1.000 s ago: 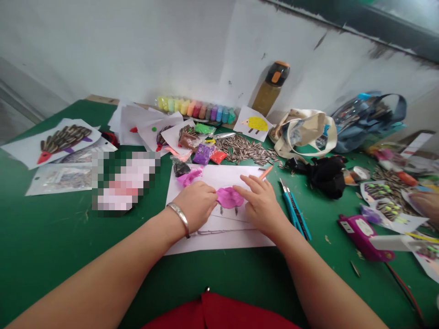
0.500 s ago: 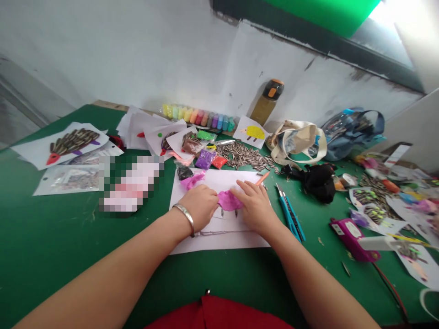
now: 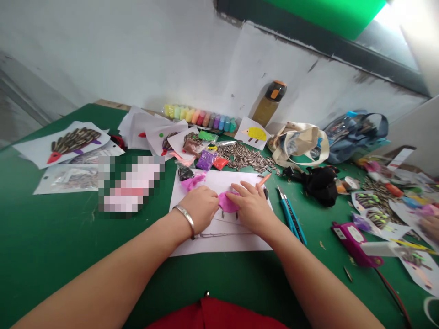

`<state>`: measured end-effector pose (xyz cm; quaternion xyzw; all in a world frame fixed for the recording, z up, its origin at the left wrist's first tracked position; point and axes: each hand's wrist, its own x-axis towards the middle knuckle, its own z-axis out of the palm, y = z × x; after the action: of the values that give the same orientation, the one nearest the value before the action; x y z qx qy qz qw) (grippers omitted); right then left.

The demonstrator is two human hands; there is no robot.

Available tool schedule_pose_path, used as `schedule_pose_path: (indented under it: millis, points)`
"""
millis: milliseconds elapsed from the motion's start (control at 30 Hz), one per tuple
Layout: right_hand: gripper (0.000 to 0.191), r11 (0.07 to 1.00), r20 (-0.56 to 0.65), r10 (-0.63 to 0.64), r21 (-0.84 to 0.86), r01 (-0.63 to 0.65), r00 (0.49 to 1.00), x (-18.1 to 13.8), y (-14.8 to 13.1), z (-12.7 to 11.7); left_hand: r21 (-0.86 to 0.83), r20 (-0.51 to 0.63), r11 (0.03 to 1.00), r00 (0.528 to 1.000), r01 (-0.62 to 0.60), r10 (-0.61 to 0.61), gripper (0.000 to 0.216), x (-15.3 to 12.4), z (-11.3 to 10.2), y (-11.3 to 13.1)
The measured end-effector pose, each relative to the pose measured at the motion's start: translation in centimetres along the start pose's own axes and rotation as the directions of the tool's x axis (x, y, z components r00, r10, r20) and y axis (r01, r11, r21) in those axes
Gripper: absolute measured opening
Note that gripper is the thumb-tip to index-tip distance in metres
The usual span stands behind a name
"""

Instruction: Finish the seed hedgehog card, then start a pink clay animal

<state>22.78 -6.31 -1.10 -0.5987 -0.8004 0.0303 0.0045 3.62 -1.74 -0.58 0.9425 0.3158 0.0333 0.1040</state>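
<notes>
As our left hand [image 3: 200, 208] touches the mid-frame pink clay [image 3: 225, 204], grip unclear, our right hand [image 3: 254, 205] rests spread. The clay looks flattened, but bare.

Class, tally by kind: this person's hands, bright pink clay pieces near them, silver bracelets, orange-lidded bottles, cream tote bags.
Left hand and right hand: 2
Bright pink clay pieces: 2
Silver bracelet: 1
Orange-lidded bottle: 1
Cream tote bag: 1
Total: 7

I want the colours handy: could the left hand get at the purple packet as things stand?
Probably yes: the purple packet lies just beyond the white paper, with nothing tall between, though the left hand is at the pink clay's edge.
</notes>
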Motion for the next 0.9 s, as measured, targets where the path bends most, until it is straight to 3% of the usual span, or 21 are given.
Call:
schedule_pose_path:
  millis: [200, 400, 633, 900]
  points:
    - [0.057, 0.996, -0.112, 0.053, 0.081, -0.044, 0.992, -0.3, 0.6, 0.3, -0.032, -0.039, 0.999, 0.999, -0.008, 0.006, 0.022, 0.0, 0.3, -0.2]
    - [0.057, 1.0, -0.048, 0.029, 0.011, -0.028, 0.998, 0.0, 0.2, 1.0, -0.037, -0.024, 0.999, 1.0, -0.006, 0.005, 0.024, 0.1, 0.3, -0.1]
    - [0.06, 0.997, -0.064, 0.04, 0.065, -0.036, 0.997, 0.0, 1.1, 1.1, -0.03, -0.044, 0.999, 0.999, -0.028, 0.027, 0.024, 0.1, 0.5, -0.3]
    - [0.059, 1.0, -0.041, -0.009, 0.009, 0.009, 0.999, 0.0, 0.3, 1.0, -0.03, -0.014, 1.0, 1.0, -0.006, 0.006, 0.025, 0.0, 0.2, 0.0]
